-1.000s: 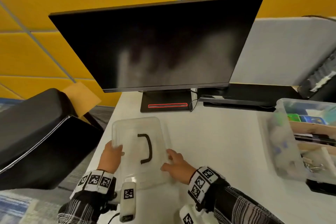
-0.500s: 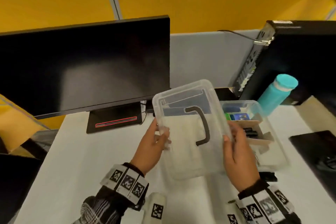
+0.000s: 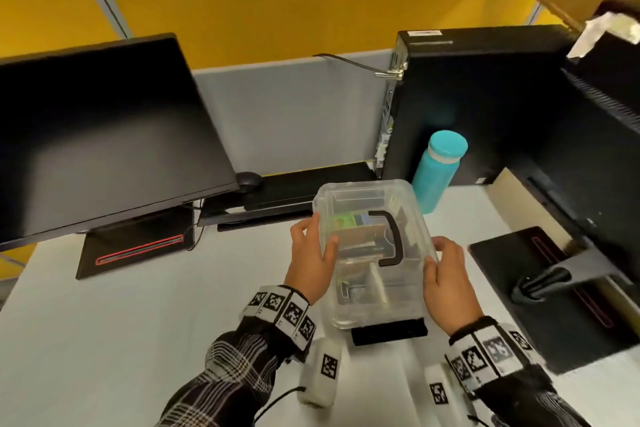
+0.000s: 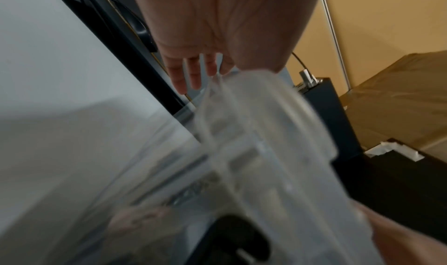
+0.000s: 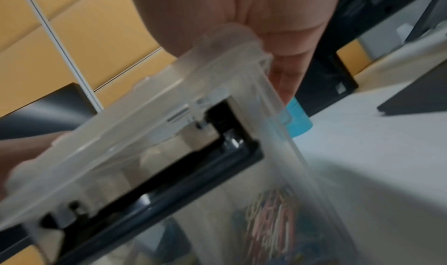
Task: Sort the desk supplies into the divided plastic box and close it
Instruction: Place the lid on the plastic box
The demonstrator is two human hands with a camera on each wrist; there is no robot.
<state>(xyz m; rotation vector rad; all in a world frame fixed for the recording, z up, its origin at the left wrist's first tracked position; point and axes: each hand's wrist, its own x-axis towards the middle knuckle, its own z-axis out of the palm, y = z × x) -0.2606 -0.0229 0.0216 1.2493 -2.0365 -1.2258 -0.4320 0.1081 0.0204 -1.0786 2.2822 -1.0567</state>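
I hold a clear plastic lid point(image 3: 360, 218) with a black handle point(image 3: 393, 236) over the divided plastic box point(image 3: 367, 314) at the desk's middle. My left hand point(image 3: 311, 253) pinches the lid's left edge, thumb on top. Gripping the right edge is my right hand point(image 3: 446, 270). Cardboard dividers and green and blue items show through the lid. In the left wrist view the left hand point(image 4: 217, 39) meets the blurred lid point(image 4: 266, 135). The right wrist view shows my right hand point(image 5: 241, 11) on the lid's corner point(image 5: 217, 68), with coloured paper clips point(image 5: 271, 221) below. Whether the lid is seated cannot be told.
A teal bottle point(image 3: 436, 170) stands just behind the box, beside a black computer tower point(image 3: 485, 107). One monitor point(image 3: 104, 135) fills the left, and another's stand point(image 3: 540, 281) sits on the right. A keyboard point(image 3: 277, 198) and mouse point(image 3: 248, 180) lie behind. A black block point(image 3: 388, 331) lies before the box.
Both hands lifted the lid off the desk's left side and carried it right. It is now over the box, with my view turned right too.
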